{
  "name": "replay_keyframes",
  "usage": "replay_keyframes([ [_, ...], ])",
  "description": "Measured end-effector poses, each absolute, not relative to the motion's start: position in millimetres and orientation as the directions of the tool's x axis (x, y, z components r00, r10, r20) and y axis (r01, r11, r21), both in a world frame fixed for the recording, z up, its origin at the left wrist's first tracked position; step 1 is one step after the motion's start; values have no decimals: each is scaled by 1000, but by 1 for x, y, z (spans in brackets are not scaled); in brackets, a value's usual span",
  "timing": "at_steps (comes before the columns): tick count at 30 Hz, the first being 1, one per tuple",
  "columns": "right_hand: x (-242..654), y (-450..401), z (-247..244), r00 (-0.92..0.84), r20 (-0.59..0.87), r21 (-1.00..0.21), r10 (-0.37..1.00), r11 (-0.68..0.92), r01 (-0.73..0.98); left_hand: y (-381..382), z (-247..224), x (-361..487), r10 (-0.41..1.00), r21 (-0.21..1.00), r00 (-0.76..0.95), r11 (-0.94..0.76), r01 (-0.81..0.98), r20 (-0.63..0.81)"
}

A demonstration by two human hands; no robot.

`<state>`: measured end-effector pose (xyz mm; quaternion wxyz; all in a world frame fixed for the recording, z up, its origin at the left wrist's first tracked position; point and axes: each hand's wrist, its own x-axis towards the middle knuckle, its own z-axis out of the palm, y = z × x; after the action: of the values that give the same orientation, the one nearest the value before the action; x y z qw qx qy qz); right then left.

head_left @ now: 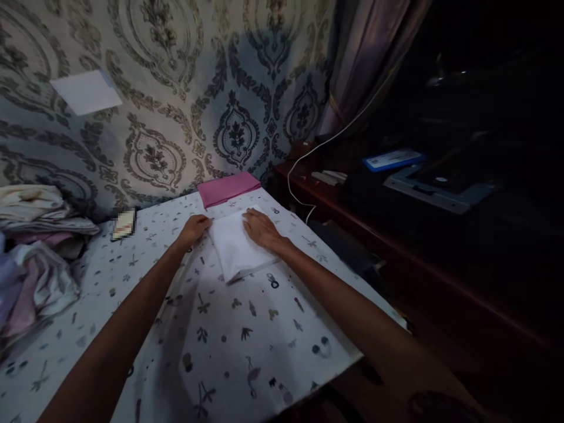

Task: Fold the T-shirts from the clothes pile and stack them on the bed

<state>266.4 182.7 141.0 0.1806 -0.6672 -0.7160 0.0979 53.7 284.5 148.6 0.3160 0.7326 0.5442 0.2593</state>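
Observation:
A folded white cloth (pixel 233 249) lies on the patterned sheet (pixel 247 305), its near corner pointing toward me. At its far left corner, my left hand (pixel 195 231) is closed in a pinch on the edge. My right hand (pixel 263 229) rests palm down on the right part of the cloth, fingers stretched over it and holding nothing. Just beyond the white cloth is a folded pink cloth (pixel 229 189), which neither hand touches.
Rumpled clothes (pixel 42 247) are heaped at the left, near a phone-like object (pixel 124 224). Patterned wallpaper (pixel 154 147) stands behind. On the right, a white cable (pixel 293 176) hangs by a dark red wooden edge (pixel 374 235); a blue-edged item (pixel 393 159) lies beyond in shadow.

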Motion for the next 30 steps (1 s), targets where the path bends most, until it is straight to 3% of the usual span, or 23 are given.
replay_keyframes([
  [6, 257, 183, 126, -11, 49, -354, 999, 28, 935, 303, 139, 52, 887, 825, 460, -236, 514, -33],
  [12, 258, 180, 125, -63, 28, -336, 998, 69, 940, 316, 142, 45, 763, 894, 643, -241, 377, -65],
  [18, 257, 180, 126, -78, 13, -306, 997, 78, 949, 334, 143, 43, 649, 893, 749, -250, 375, -133],
  [24, 257, 179, 128, -87, -8, -303, 996, 81, 949, 345, 147, 32, 656, 841, 734, -286, 459, -177],
  [30, 259, 180, 126, -87, 7, -341, 996, 84, 936, 330, 148, 9, 829, 787, 559, -356, 504, 16],
])
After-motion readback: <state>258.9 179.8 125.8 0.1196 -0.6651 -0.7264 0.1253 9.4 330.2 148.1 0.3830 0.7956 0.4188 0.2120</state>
